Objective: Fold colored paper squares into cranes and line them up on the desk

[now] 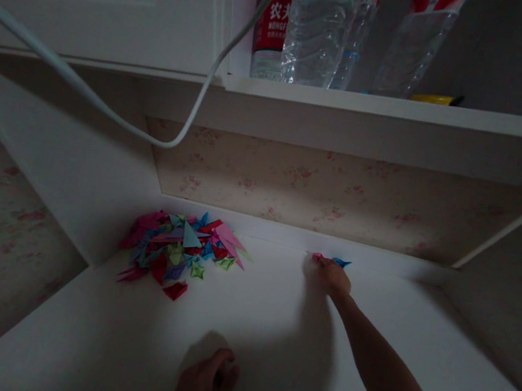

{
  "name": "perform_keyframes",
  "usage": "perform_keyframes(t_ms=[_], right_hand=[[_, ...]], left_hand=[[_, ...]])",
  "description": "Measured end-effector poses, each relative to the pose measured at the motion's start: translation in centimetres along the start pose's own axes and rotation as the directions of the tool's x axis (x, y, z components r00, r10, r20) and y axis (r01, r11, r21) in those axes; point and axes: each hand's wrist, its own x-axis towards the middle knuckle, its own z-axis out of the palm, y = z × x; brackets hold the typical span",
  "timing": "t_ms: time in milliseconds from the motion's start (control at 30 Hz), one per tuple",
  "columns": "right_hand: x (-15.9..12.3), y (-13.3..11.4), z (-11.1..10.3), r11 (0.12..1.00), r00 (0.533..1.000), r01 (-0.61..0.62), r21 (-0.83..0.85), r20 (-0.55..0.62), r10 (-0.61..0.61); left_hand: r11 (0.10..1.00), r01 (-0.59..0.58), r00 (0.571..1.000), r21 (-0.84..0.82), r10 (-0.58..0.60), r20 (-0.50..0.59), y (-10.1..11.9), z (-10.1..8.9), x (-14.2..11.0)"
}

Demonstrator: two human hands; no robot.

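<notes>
My right hand [334, 277] reaches to the back of the white surface, its fingers closed on a small pink origami piece [317, 257]. Just behind that hand, a blue origami piece [342, 262] pokes out, partly hidden. Low in the middle of the view, my left hand [206, 384] hovers with its fingers loosely curled, a gap by the thumb and nothing visible in it. To the left lies a heap of folded paper origami [177, 245] in pink, red, blue, green and purple. One red piece [175, 290] rests at the heap's front edge.
A white shelf [401, 109] overhangs the back, bearing clear plastic bottles [319, 31] and a yellow item [432, 99]. A white cable [171, 143] droops in front of the cabinet [94, 30]. Flowered wallpaper [302, 182] lines the back, and side panels bound the white surface [261, 326].
</notes>
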Motion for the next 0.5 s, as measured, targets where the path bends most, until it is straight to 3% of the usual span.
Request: perform_keyframes(t_ms=[233,500], right_hand=[[-0.6,3.2,-1.7,0.966,0.985,-0.145,-0.216,0.062,0.162],[0.4,2.9,-1.7,0.970,0.982,-0.093,-0.223,0.143,0.127]], left_hand=[[1.000,-0.019,1.000,0.010,0.018,0.023,0.2,-0.1,0.0],[0.997,-0.037,0.999,0.070,0.034,0.036,-0.5,0.4,0.3]])
